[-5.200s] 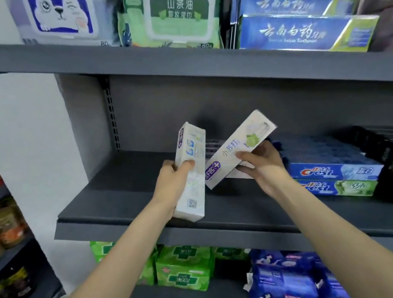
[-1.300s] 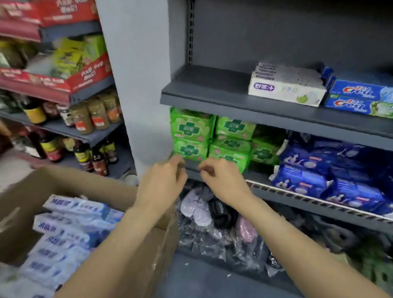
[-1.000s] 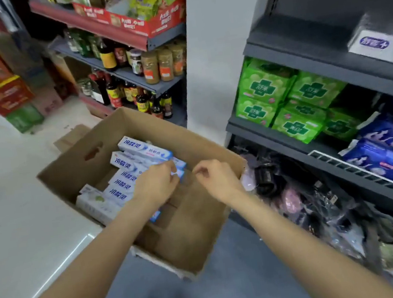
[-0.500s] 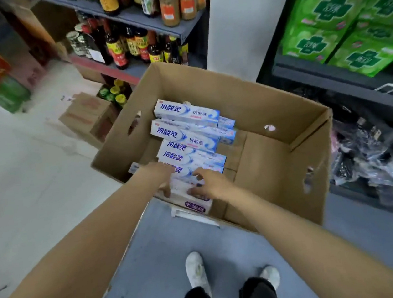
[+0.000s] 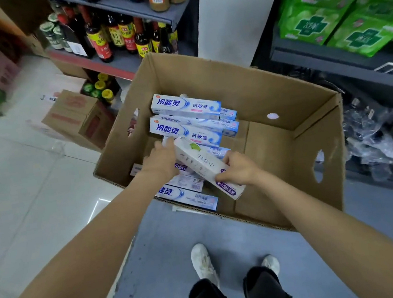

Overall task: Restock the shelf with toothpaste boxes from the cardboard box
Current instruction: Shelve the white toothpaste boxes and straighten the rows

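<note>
**Both hands lift a white toothpaste box out of the carton**

The cardboard box [image 5: 292,161] stands open on the floor, just beside the dark shelf unit [image 5: 328,54] on the right, so the person can bend, take stock and turn to the shelf with little walking. The blue-and-white toothpaste boxes [image 5: 184,105] lie flat and stacked on the left side of the carton, their long sides roughly parallel; the right half of the carton floor is bare cardboard. I judge that this side has been emptied first, but this is only a guess.

One white toothpaste box [image 5: 205,165] is tilted across the stack, its far end higher than the blue boxes under it. The right hand [image 5: 239,169] holds the near end, thumb on the top face and fingers curled round the side, so this grip is closed on the white box. The left hand [image 5: 160,158] reaches along the far end of the same box. Its fingers go under or behind the box and I cannot tell whether they pinch it, support it or already reach for a blue box below.

Both forearms are stretched forward and down, converging over the carton. The person stands close, shoes [image 5: 203,263] just before the near wall, leaning over. On the shelf unit only green packs [image 5: 348,16] are visible, no toothpaste place.
</note>
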`<state>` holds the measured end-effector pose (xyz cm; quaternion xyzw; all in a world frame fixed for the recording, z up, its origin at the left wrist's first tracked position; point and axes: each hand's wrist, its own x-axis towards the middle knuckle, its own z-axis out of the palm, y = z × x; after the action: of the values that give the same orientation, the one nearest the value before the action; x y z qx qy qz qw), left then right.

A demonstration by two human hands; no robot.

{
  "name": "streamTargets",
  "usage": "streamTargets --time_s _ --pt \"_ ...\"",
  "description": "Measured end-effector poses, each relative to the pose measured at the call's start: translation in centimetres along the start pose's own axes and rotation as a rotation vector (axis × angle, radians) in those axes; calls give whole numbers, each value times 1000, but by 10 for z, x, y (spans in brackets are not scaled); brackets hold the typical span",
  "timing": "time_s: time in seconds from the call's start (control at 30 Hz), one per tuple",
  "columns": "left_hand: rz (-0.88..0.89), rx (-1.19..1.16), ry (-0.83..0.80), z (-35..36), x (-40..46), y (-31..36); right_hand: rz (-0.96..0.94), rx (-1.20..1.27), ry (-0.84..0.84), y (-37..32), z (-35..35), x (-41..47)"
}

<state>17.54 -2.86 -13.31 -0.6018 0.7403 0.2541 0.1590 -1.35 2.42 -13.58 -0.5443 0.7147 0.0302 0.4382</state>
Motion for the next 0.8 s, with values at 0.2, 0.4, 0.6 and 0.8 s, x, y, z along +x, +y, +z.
streamTargets --time_s 0.2,0.4,0.6,0.8 --pt "120 224 -265 14 10 0 78 211 -2 16 -7 -14" --pt "226 534 -333 7 25 13 120 416 20 25 -1 -25" --pt "324 622 -304 8 21 17 135 443 25 28 4 -28" --pt "379 694 -282 25 25 12 155 442 34 34 6 -30"
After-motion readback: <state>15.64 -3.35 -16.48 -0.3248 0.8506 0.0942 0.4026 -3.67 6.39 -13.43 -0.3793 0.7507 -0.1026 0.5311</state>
